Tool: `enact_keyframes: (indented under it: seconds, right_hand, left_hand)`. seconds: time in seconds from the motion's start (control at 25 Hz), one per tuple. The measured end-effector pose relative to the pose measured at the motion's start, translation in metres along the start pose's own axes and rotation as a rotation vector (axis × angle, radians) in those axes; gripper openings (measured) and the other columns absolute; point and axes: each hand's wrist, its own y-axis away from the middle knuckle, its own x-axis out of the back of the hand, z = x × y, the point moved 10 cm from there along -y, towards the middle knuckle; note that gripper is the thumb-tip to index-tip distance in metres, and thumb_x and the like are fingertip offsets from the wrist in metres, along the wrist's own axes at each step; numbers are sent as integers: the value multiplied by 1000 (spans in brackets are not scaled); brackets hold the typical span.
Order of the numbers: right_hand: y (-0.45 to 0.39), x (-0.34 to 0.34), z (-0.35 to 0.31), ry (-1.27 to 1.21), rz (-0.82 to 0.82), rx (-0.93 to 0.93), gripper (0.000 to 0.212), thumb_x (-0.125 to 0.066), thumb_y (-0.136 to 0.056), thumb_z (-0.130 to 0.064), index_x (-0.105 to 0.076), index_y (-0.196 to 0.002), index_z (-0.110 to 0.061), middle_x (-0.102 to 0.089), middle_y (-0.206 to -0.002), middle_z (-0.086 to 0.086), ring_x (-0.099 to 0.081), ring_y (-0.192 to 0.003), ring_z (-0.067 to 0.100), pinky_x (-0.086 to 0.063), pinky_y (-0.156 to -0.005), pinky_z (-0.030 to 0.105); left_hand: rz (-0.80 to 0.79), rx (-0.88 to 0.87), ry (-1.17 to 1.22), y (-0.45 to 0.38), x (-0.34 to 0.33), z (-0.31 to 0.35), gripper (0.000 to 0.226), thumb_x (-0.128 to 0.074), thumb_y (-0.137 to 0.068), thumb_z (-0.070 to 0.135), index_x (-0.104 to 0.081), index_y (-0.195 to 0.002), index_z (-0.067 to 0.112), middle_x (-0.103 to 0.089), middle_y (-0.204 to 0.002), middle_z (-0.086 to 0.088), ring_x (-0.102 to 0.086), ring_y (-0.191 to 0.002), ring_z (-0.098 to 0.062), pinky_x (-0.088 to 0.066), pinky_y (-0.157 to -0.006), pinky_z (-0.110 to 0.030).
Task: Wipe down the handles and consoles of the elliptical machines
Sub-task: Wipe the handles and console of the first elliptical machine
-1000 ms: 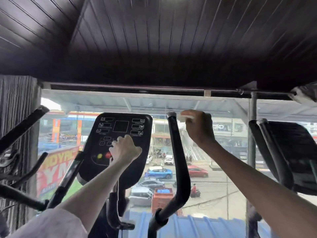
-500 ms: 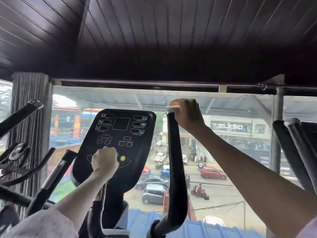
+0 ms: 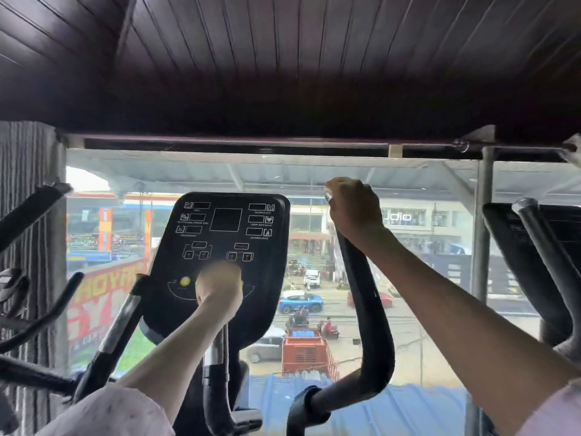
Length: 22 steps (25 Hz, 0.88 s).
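Top of the right handle being gripped for wiping

The right hand (image 3: pixel 353 212) is being closed round the top of the curved black handle (image 3: pixel 367 313); whether a cloth is being held cannot be told. The left hand (image 3: pixel 218 286), blurred, is being held curled before the console (image 3: pixel 226 247). The handle is judged rigid, fixed and smooth, best gripped all round and stroked downward.

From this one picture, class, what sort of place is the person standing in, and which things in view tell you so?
Most likely a gym, on an upper floor. An elliptical console stands ahead, the right hand grips its tall handle, and more machine handles stand alongside. The window looks down on a street.
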Motion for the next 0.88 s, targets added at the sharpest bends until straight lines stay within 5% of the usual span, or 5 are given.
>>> enact_keyframes:
  seconds: [0.2, 0.36, 0.56, 0.72, 0.88]
  right_hand:
    - [6, 2, 0, 24, 46, -114, 16, -60, -91, -4, -72, -102, -4, -73, -97, 13, -70, -87, 36, -59, -73, 39]
    - [-5, -6, -10, 139, -77, -123, 18, -55, -88, 3, -70, -97, -2, -69, -90, 14, -68, -86, 35, -55, -71, 37]
    - [27, -11, -24, 195, -47, 13, 46, -63, -77, 18, -63, -120, 5, -65, -123, 18, -61, -118, 32, -58, -80, 37]
    - [7, -10, -27, 269, -137, -65, 27, -57, -83, 14, -66, -105, 1, -65, -101, 14, -63, -95, 29, -49, -69, 32]
    - [8, -25, -44, 449, -220, 37, 27, -62, -80, 13, -67, -104, 2, -64, -99, 14, -60, -98, 29, -51, -80, 34]
  left_hand:
    - [-28, -110, -11, -8, -11, 8, 29, -66, -73, 6, -74, -97, 19, -65, -93, 3, -68, -87, -21, -59, -60, -33]
    - [-75, -120, -39, -3, -13, 9, 29, -67, -71, 5, -74, -96, 18, -67, -90, 3, -69, -80, -23, -39, -34, -31]
    - [-125, -77, -39, 0, -15, 6, 33, -70, -65, 3, -76, -93, 18, -67, -85, 3, -69, -77, -24, -32, -29, -26]
    - [-101, -78, -39, 2, -12, 5, 31, -70, -65, 4, -75, -91, 19, -66, -83, 3, -69, -77, -22, -32, -30, -25]
    - [-60, -100, -59, 1, -10, 4, 30, -68, -68, 7, -74, -94, 20, -65, -84, 4, -69, -79, -22, -32, -30, -27]
